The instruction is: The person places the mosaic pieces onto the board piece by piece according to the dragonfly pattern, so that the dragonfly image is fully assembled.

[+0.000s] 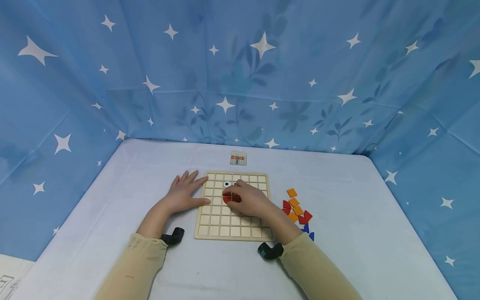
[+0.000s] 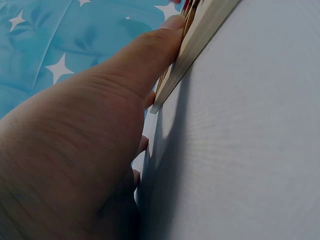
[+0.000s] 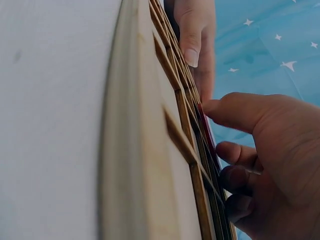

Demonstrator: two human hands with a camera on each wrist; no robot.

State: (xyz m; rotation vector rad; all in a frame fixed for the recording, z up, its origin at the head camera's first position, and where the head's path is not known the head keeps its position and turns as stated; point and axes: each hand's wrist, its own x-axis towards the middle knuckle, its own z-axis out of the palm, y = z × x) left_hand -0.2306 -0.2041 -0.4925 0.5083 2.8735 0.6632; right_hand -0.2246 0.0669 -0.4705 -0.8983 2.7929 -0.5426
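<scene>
Left hand [image 1: 183,193]: fingers spread, thumb and forefinger at the left edge of the gridded board [image 1: 214,230]. Red shape [image 1: 226,199]: on board, 3 o'clock from left hand, 9 from right hand [image 1: 249,200]; right is nearer, touching it. Eye disc [image 1: 226,184]: near, at its 12. Right fingers curl over red, masking its long axis; gripping or merely pressing, cannot tell. Loose tiles [image 1: 294,202]: off board, right hand's 3 o'clock.
</scene>
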